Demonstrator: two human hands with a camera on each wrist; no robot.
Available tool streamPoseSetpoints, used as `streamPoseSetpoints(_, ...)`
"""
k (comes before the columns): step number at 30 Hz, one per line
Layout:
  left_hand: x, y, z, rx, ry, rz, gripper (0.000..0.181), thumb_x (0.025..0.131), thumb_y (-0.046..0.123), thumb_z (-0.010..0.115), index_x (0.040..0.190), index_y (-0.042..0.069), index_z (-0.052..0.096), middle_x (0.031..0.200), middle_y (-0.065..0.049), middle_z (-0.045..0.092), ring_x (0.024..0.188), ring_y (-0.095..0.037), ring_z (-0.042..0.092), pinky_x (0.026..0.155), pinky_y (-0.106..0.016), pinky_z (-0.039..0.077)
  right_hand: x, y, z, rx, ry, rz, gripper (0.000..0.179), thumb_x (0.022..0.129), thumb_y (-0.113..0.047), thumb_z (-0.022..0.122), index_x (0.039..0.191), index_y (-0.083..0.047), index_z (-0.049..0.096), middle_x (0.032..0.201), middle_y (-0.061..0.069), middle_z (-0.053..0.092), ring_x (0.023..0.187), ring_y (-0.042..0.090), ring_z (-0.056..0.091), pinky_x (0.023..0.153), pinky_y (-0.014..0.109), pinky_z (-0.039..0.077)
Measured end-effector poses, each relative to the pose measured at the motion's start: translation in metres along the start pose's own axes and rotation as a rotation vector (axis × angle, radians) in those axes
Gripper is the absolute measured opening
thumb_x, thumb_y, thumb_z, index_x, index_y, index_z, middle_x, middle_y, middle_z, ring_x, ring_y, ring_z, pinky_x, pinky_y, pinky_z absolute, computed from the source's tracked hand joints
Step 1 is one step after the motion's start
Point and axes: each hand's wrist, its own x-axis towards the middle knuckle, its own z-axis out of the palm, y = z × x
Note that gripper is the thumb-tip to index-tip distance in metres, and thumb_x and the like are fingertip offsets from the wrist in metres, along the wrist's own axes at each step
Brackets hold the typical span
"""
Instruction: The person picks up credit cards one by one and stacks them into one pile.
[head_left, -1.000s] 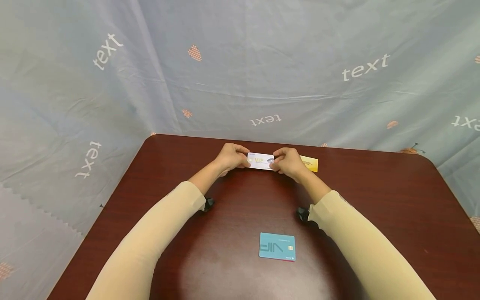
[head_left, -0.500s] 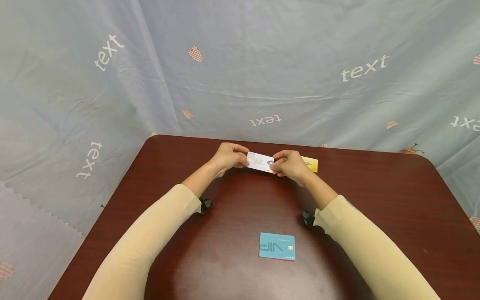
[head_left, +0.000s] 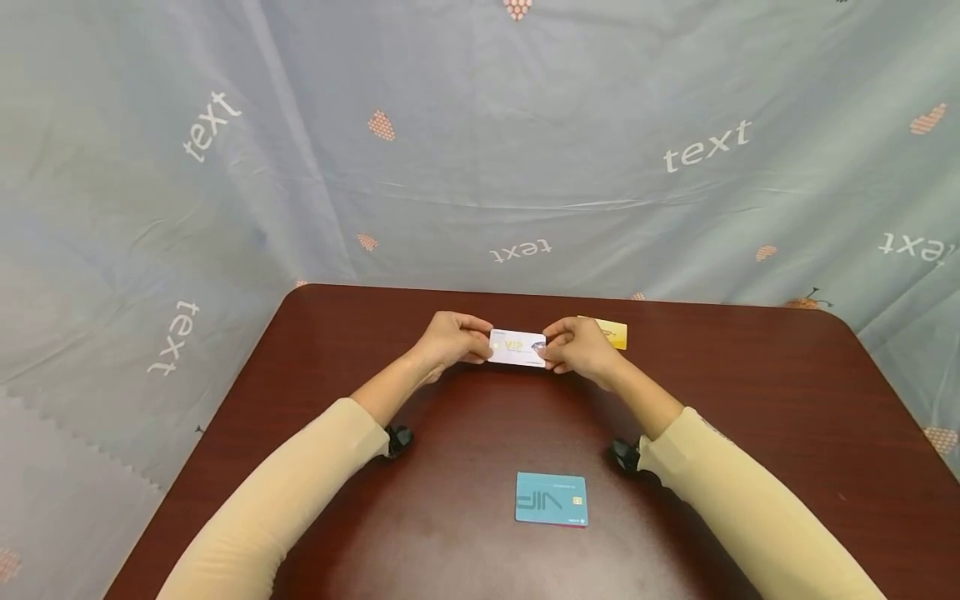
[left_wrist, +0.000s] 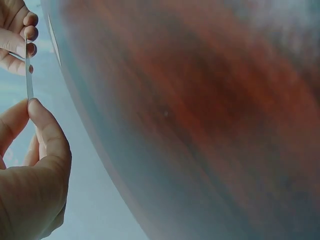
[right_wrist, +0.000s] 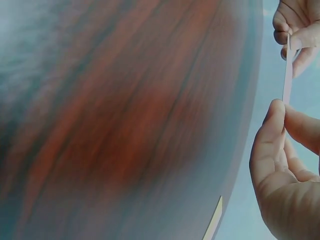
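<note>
A white card [head_left: 516, 348] with gold "VIP" lettering is held up between both hands near the far side of the table. My left hand [head_left: 448, 342] pinches its left edge between thumb and fingers, and my right hand [head_left: 587, 350] pinches the right edge. Both wrist views show the card [left_wrist: 29, 75] edge-on, thin and raised off the tabletop. Behind my right hand lies a yellow card [head_left: 613, 335], partly covered by that hand. Closer to me, a teal card [head_left: 551, 498] marked "VIP" lies flat, with a thin pink edge showing beneath it.
The dark red-brown table [head_left: 720, 433] has rounded far corners. A grey-blue curtain [head_left: 450, 167] printed with "text" and hearts hangs behind it and along the left side. A dark wrist device [head_left: 625, 455] sticks out by the right sleeve.
The white card tilted down at its right end half a second ago and is closer to level now. The head view has shifted slightly, so the table sits lower. Both hands keep their pinch.
</note>
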Motion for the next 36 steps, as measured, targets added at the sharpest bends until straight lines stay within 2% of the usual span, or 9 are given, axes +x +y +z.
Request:
streamPoseSetpoints(7, -0.01, -0.005, 0.006, -0.016, -0.022, 0.001, 0.046, 0.081, -0.017, 0.075, 0.126, -0.009, 0.067, 0.087, -0.012, 0.072, 0.072, -0.018, 0.07, 0.067, -0.028, 0.062, -0.013, 0.002, -0.002, -0.035, -0.009, -0.015, 0.036, 0.097, -0.002, 0.073, 0.128, 0.01, 0.059, 0.09, 0.013, 0.07, 0.074, 0.019, 0.071, 0.068, 0.031, 0.063)
streamPoseSetpoints(18, -0.028, -0.009, 0.014, -0.011, -0.074, 0.016, 0.048, 0.081, -0.016, 0.075, 0.128, -0.008, 0.066, 0.082, -0.008, 0.07, 0.073, -0.019, 0.071, 0.068, -0.029, 0.062, -0.03, 0.008, -0.005, -0.056, -0.04, -0.016, 0.037, 0.096, -0.003, 0.075, 0.128, 0.008, 0.059, 0.092, 0.014, 0.073, 0.078, 0.024, 0.072, 0.071, 0.035, 0.064)
streamPoseSetpoints(36, -0.045, -0.015, 0.026, -0.041, -0.116, -0.01, 0.047, 0.079, -0.019, 0.073, 0.125, -0.009, 0.067, 0.079, -0.008, 0.069, 0.068, -0.018, 0.069, 0.064, -0.028, 0.062, -0.058, 0.016, -0.003, -0.042, -0.049, -0.008, 0.033, 0.095, -0.003, 0.075, 0.12, 0.012, 0.061, 0.086, 0.012, 0.075, 0.075, 0.025, 0.073, 0.071, 0.036, 0.064)
